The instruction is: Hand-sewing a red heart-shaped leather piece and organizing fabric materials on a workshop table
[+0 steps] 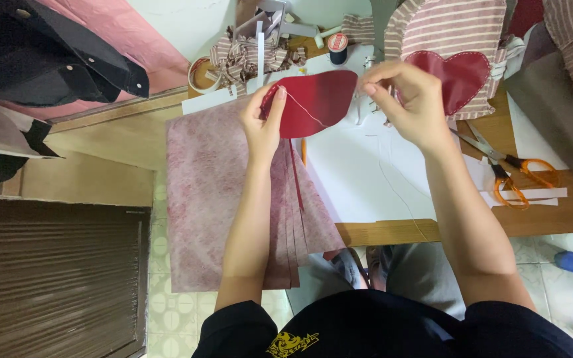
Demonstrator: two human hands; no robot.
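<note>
While pinched at both ends: red leather piece (pixel 316 99), raised above the white sheet (pixel 366 179) on the wooden table (pixel 565 212)
Left hand (pixel 264 122): thumb and fingers closed on the left edge of the red leather piece, thumb on the near face
Right hand (pixel 409 99): fingertips pressed together just off the right tip of the piece, closed on the pale thread (pixel 303 109); needle too small to make out
Pale thread: running slantwise across the red face from upper left toward lower right
Below the piece: pink mottled fabric (pixel 213 199), draped over the table edge, with red strips (pixel 296 179) hanging beside it
Behind the right hand: striped cloth (pixel 452 26) bearing a red heart patch (pixel 459 73)
Right of the forearm: orange-handled scissors (pixel 512 172), lying on white paper strips, well apart from both hands
Far edge: dark thread spool (pixel 338 48), upright; tape roll (pixel 201 74) beside striped scraps
</note>
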